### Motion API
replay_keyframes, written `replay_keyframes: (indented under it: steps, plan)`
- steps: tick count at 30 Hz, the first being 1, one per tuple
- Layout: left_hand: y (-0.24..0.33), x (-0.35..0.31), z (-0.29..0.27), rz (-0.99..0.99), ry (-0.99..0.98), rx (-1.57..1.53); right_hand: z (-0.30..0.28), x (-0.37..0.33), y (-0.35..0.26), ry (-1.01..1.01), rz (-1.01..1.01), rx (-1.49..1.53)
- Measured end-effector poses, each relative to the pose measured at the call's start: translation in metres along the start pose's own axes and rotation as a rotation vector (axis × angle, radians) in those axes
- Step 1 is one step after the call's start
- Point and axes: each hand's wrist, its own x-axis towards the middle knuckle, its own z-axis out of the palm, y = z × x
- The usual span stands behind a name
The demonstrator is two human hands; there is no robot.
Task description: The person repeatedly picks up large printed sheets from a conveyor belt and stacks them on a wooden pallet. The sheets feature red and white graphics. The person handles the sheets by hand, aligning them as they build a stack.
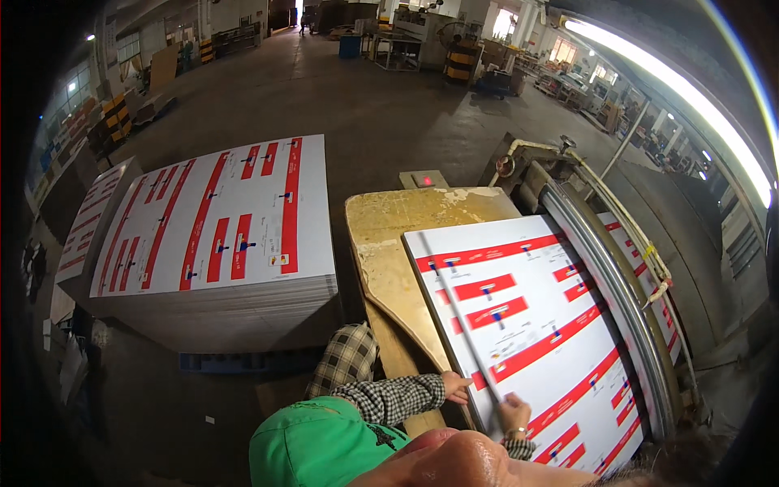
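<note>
A large white printed sheet [519, 325] with red bands and small blue marks lies on a worn yellowish table [381, 235]. Its right side reaches a shiny metal roller [621, 300]. My right hand [514, 414] is over the sheet's near left part, fingers closed on a thin grey rod [454, 312]. The rod, blurred along its length, slants away along the sheet's left side. Beside that left edge is my left hand [458, 387], fingers partly stretched toward the sheet and apart; whether they touch it I cannot tell.
Left of the table stands a tall stack of similar printed sheets [219, 211] on a blue pallet [243, 361]. Another stack [89, 215] is farther left. Behind the table sits a small box with a red light [426, 180]. Yellowish piping [604, 183] runs above the roller.
</note>
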Motion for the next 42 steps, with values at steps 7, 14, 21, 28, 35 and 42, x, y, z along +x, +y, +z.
replay_keyframes:
  steps: [7, 14, 21, 28, 35, 42]
  plan:
    - [0.000, 0.009, -0.003, 0.005, 0.030, 0.020, 0.019, 0.000, -0.002, 0.012, -0.335, -0.408]
    - [-0.007, 0.020, -0.012, 0.011, 0.005, 0.106, -0.010, -0.035, -0.035, -0.222, -0.377, -0.505]
    - [-0.009, 0.032, -0.016, -0.051, 0.362, 0.006, -0.053, -0.050, -0.075, 0.032, -0.364, -0.024]
    - [0.002, 0.016, -0.001, -0.029, 0.349, 0.269, -0.019, -0.057, -0.052, -0.154, -0.246, -0.080]
    - [0.012, -0.003, 0.013, 0.002, 0.021, 0.088, -0.020, 0.007, -0.023, -0.013, 0.022, -0.292]
    - [0.015, -0.001, 0.013, -0.010, 0.034, -0.002, 0.013, -0.022, -0.042, -0.191, -0.143, -0.569]
